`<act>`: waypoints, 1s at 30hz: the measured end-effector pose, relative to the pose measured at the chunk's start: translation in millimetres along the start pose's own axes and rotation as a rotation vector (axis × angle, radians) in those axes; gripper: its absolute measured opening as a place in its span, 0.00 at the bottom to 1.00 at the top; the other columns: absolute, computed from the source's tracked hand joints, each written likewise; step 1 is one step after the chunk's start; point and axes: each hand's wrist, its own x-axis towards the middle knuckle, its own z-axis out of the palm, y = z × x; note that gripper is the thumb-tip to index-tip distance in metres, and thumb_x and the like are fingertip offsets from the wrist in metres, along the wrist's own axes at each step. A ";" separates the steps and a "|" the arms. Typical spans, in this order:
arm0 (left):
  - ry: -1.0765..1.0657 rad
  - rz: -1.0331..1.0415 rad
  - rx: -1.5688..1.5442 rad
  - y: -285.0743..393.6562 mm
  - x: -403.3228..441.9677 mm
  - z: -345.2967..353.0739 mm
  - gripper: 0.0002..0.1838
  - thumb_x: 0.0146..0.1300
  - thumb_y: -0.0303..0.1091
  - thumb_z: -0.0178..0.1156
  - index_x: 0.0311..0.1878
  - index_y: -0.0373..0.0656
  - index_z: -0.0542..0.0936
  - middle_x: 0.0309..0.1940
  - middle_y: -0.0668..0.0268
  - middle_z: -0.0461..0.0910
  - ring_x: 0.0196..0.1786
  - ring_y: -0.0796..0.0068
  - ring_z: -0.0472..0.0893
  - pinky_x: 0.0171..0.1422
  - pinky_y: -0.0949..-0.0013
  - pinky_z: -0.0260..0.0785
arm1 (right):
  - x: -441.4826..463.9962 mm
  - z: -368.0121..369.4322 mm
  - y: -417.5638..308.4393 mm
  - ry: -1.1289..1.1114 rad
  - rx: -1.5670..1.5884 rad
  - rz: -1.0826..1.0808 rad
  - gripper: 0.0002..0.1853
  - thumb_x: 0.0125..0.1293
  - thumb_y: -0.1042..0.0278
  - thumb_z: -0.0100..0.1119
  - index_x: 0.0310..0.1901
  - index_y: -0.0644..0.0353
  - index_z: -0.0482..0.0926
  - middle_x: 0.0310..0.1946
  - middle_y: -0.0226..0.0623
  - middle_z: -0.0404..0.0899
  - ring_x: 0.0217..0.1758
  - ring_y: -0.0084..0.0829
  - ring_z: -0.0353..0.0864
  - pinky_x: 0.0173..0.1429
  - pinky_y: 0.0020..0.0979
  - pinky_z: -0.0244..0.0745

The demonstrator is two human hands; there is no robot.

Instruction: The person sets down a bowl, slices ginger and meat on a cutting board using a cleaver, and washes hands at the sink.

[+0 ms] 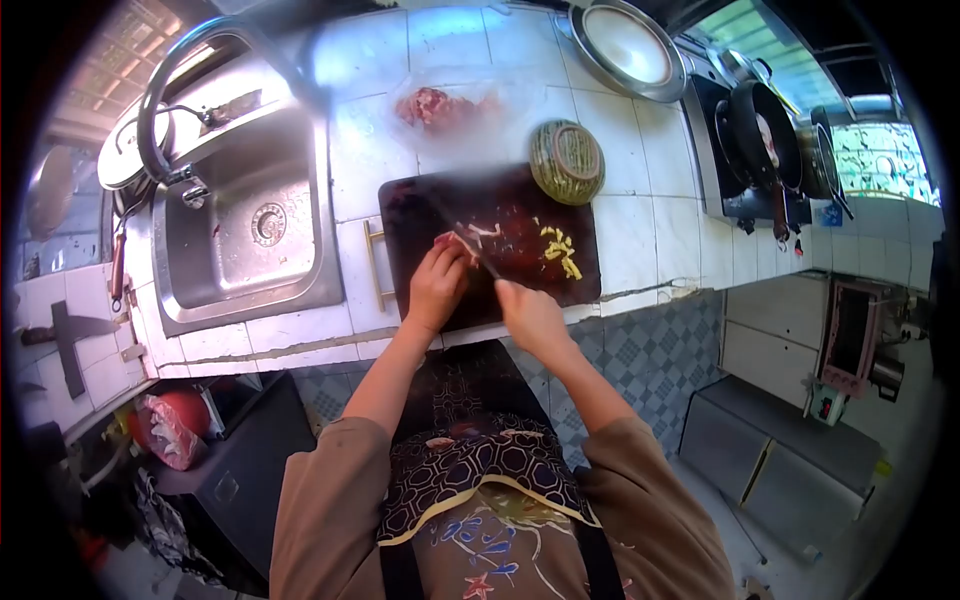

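A dark cutting board (545, 285) lies on the white tiled counter. My right hand (530, 315) is closed round the handle of a knife (473, 248), whose blade points up and left across the board. On the board's left half, my left hand (440, 280) has its fingers bent over a piece of raw meat (447, 241), close beside the blade. Pale meat strips (484, 232) lie just past the knife. To the right sits a small heap of yellow chopped pieces (560, 252). A green patterned bowl (567, 162), apparently upside down, stands at the board's upper right corner.
Raw meat in a clear plastic bag (432, 108) lies behind the board. A steel sink (245, 230) with a curved faucet (150, 120) is on the left. At the right stands a stove with a black pan (765, 140). A round lidded pot (627, 50) is at the back.
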 end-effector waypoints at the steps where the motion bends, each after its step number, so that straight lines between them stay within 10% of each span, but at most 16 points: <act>1: 0.006 -0.007 -0.027 -0.8 -1.9 1.7 0.13 0.45 0.22 0.63 0.37 0.41 0.80 0.42 0.60 0.79 0.49 0.57 0.78 0.54 0.63 0.74 | -3.2 -4.5 11.9 0.021 0.070 0.025 0.25 0.72 0.48 0.39 0.41 0.64 0.77 0.25 0.56 0.80 0.30 0.56 0.81 0.39 0.53 0.75; 13: -0.048 -0.003 -0.027 -1.7 -10.2 -0.8 0.19 0.46 0.23 0.66 0.45 0.43 0.81 0.50 0.58 0.78 0.56 0.55 0.77 0.59 0.62 0.72 | -43.7 -10.4 -3.4 0.014 -0.113 -0.057 0.30 0.71 0.46 0.40 0.51 0.71 0.74 0.17 0.52 0.78 0.21 0.53 0.80 0.26 0.49 0.75; 30: -0.055 0.035 -0.005 -8.5 -3.9 -1.7 0.19 0.49 0.24 0.59 0.48 0.37 0.80 0.52 0.56 0.78 0.56 0.57 0.77 0.59 0.66 0.73 | -23.7 12.1 -29.8 0.014 -0.082 0.032 0.22 0.70 0.51 0.43 0.50 0.62 0.72 0.22 0.53 0.80 0.26 0.55 0.80 0.33 0.52 0.75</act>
